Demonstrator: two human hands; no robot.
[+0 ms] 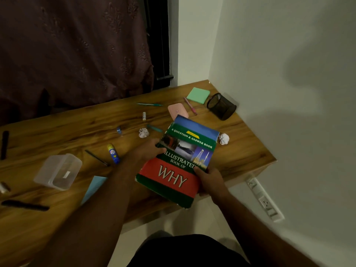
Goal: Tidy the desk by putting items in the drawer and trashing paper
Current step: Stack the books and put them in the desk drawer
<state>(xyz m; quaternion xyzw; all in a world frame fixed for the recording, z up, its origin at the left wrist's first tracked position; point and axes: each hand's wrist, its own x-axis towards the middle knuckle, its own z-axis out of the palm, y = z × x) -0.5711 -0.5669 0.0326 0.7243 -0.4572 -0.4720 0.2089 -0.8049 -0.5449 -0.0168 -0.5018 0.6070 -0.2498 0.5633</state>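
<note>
Wooden corner desk (57, 132) strewn with stationery: left hand (149, 151) and right hand (209, 180) both grip the thick red-and-green illustrated hardback book (179, 160) by its edges (drawer out of view), next needing a drawer found

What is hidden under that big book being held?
The book covers part of a pink case and a teal pen; their far ends show. Anything else beneath is hidden.

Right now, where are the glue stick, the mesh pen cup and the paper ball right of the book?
glue stick (113, 153), head view, on its blue label.
mesh pen cup (223, 107), head view, on its tipped side wall.
paper ball (223, 139), head view, on its crumpled middle.
</note>
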